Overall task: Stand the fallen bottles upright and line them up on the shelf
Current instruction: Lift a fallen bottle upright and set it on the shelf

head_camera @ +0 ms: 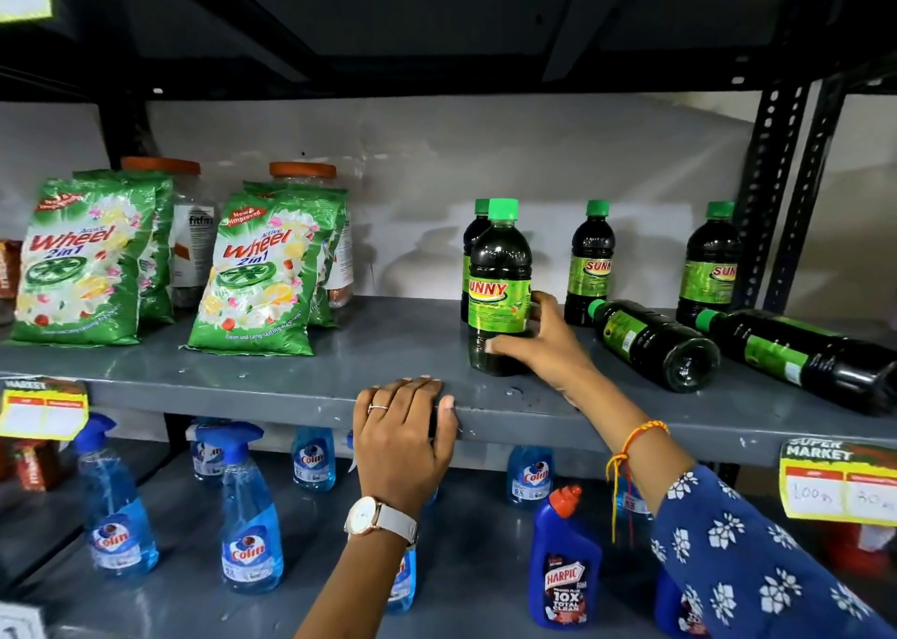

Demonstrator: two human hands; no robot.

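Observation:
Dark bottles with green caps and green labels stand and lie on the grey shelf (291, 371). My right hand (543, 342) grips the lower half of an upright bottle (497, 269) near the shelf's front. Another upright bottle (475, 230) stands right behind it. Two more stand at the back: one (589, 260) in the middle, one (708, 264) at the right. Two bottles lie on their sides, caps pointing back-left: one (655, 342) just right of my hand, one (805, 357) at the far right. My left hand (403, 434) rests on the shelf's front edge, holding no bottle.
Green detergent packs (257, 274) and orange-lidded jars (301, 172) fill the shelf's left half. Below stand blue spray bottles (250, 531) and a blue toilet-cleaner bottle (563, 565). Yellow price tags (839, 483) hang on the shelf edge. A black upright post (772, 192) bounds the right side.

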